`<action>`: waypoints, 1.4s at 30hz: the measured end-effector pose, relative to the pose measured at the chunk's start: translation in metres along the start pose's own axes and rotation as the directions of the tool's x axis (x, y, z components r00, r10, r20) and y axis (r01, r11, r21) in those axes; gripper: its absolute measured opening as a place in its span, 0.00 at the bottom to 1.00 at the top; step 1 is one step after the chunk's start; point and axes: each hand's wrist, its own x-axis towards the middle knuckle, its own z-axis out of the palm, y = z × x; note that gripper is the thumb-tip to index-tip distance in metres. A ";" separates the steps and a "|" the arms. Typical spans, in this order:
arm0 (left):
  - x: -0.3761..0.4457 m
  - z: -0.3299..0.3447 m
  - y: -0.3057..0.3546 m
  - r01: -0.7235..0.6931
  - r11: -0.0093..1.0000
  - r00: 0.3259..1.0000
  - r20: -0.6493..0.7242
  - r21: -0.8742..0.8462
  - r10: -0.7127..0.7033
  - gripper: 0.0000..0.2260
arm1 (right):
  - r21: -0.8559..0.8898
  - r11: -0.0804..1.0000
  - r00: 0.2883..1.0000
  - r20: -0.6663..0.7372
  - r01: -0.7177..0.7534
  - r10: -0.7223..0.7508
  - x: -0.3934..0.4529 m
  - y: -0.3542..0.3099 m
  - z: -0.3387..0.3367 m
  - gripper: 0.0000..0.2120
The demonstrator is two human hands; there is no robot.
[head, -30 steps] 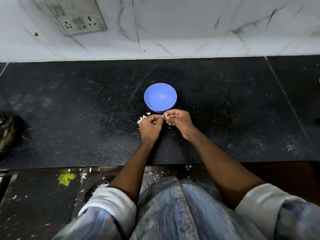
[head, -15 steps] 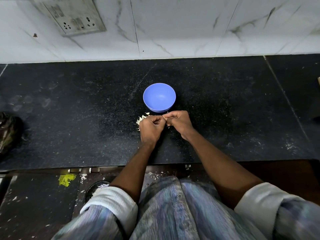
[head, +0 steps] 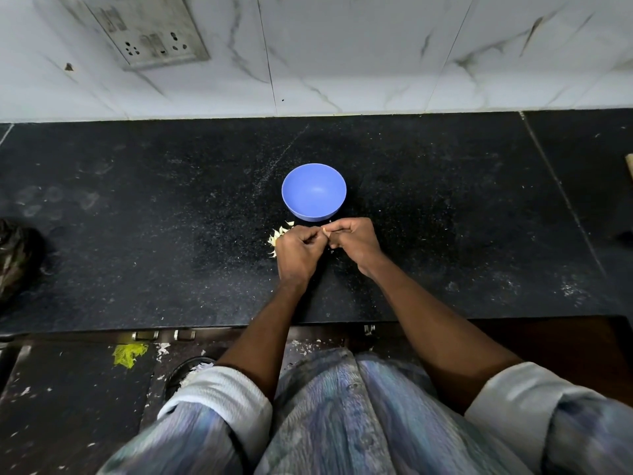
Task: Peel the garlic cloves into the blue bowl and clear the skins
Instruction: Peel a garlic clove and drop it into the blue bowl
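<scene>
- Papery skins (head: 278, 234) heaped on table (head: 137, 234), just beside left hand (head: 297, 250) fingers.
- Garlic clove (head: 324, 230) pinched between curled fingers of left hand and right hand (head: 356, 245), barely visible.
- Blue bowl (head: 313, 192) just beyond fingers, seemingly empty.
- Best peeled with clove turned, skin dropped clear of bowl.

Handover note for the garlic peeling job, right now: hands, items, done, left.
Left hand and right hand: both curled, pinching one small garlic clove between them, just in front of the blue bowl.
Blue bowl: on the black counter, no cloves visible inside.
Skins: small pile on the counter by the left hand.
Done: some peeling, judging by the skins.
Left: finish this clove, drop it in the bowl, clear the skins.
</scene>
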 end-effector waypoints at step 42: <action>-0.002 -0.006 -0.006 0.043 0.997 0.999 0.006 -0.058 -0.042 0.05 | 0.019 0.995 0.995 0.045 -0.093 0.092 -0.003 -0.016 -0.003 0.04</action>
